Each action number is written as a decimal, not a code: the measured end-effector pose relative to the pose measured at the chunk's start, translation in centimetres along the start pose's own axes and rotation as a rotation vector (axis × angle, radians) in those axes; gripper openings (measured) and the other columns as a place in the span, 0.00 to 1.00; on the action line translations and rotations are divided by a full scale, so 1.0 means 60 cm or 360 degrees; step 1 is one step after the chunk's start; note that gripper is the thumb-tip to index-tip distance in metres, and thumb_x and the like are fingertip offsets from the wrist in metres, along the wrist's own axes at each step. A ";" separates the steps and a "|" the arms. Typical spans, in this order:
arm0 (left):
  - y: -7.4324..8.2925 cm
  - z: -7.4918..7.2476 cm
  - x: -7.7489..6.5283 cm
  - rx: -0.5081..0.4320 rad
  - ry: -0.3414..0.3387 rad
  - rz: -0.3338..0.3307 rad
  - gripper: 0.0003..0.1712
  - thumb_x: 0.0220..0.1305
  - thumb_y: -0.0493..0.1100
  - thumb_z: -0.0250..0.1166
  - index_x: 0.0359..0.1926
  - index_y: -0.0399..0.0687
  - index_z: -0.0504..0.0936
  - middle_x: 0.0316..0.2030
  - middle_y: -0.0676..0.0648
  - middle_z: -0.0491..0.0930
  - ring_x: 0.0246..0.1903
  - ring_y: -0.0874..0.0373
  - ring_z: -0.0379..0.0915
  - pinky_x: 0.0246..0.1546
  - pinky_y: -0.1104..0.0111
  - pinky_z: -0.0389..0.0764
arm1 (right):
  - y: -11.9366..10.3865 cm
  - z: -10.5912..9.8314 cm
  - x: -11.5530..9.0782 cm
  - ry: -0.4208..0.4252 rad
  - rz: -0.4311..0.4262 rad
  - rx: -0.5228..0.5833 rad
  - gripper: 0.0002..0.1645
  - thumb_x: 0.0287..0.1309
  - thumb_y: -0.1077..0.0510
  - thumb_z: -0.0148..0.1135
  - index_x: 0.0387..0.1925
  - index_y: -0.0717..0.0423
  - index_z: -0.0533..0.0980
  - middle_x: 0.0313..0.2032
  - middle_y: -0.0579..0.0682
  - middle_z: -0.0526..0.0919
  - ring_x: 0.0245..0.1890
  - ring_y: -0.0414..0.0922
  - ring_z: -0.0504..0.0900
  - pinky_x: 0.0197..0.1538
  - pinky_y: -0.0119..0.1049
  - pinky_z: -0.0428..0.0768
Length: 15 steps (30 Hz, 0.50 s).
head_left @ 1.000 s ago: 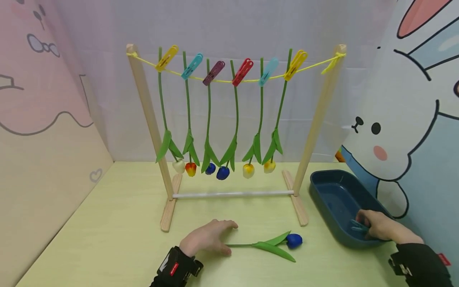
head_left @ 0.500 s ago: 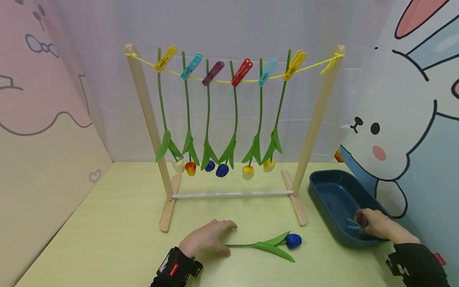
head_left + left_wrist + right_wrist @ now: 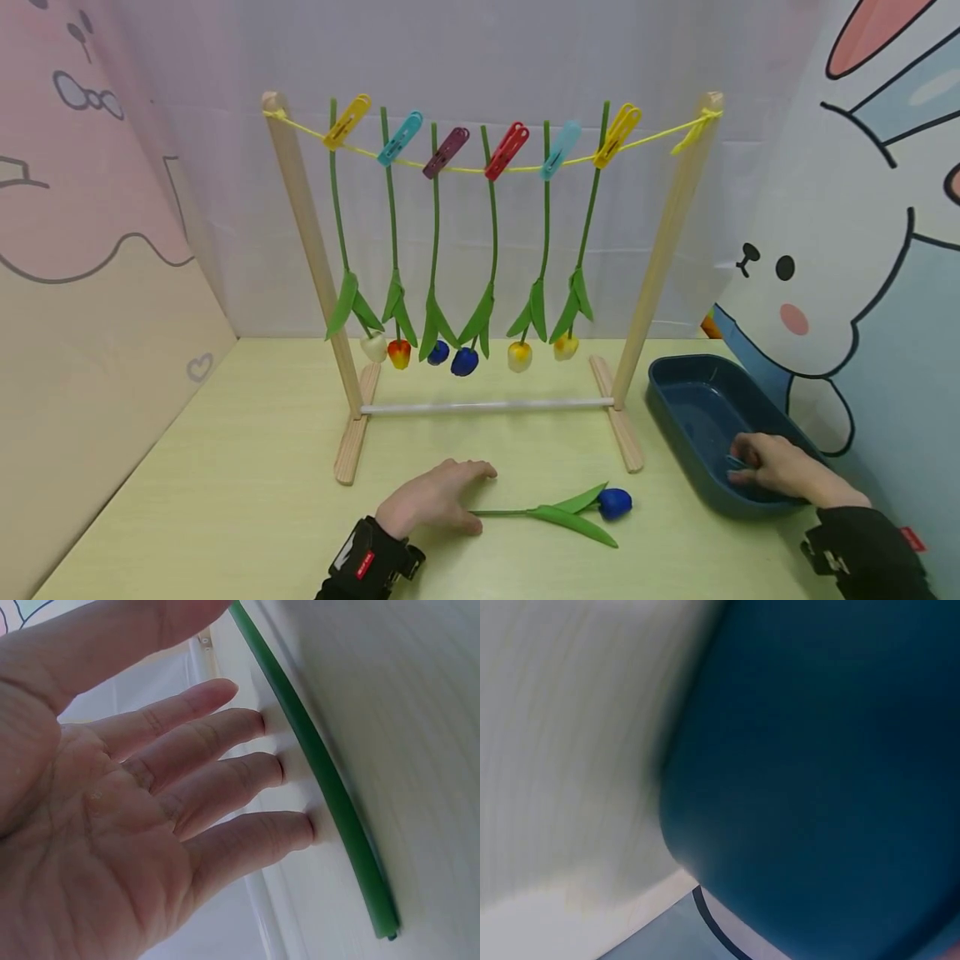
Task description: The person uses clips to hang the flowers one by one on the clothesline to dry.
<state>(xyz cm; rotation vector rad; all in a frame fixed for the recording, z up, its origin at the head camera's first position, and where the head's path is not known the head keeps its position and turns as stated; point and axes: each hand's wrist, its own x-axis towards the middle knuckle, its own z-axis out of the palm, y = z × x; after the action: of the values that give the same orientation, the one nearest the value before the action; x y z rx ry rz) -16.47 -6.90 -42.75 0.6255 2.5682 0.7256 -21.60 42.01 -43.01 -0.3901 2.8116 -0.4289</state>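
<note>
A blue artificial tulip (image 3: 573, 517) lies on the table, its green stem pointing left. My left hand (image 3: 435, 497) rests by the stem's end with fingers extended. In the left wrist view, the green stem (image 3: 322, 765) lies just past the fingertips, and the palm is bare. My right hand (image 3: 783, 468) reaches into the dark blue basin (image 3: 663, 417), where thumb and forefinger pinch a light blue clothespin (image 3: 737, 462), mostly covered by the fingers. From the right wrist, only the basin's outer wall (image 3: 802, 787) shows large, with the hand hidden behind it.
A wooden rack (image 3: 648, 292) with a yellow cord (image 3: 667, 136) stands at the back. Several tulips hang head down from it, held by coloured clothespins such as a red clothespin (image 3: 507, 152). A white crossbar (image 3: 487, 407) joins its feet. A rabbit-print panel (image 3: 847, 275) borders the right side.
My right hand has shifted slightly left inside the basin, and the clothespin has turned in its fingers so that less of it shows. The left hand and the lying tulip stay put.
</note>
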 end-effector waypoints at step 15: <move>-0.001 0.004 0.003 0.0035 0.0013 -0.0013 0.36 0.50 0.42 0.79 0.61 0.52 0.77 0.61 0.45 0.79 0.57 0.47 0.74 0.58 0.50 0.78 | -0.055 -0.022 -0.005 0.0907 -0.0127 0.0160 0.19 0.72 0.56 0.59 0.51 0.71 0.73 0.33 0.59 0.82 0.24 0.29 0.68 0.26 0.31 0.69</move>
<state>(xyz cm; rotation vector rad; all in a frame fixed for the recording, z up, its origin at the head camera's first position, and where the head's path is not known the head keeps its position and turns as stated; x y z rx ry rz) -16.53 -6.75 -43.00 0.6196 2.5879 0.6997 -20.98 39.40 -40.63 -0.4119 3.3054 -0.8068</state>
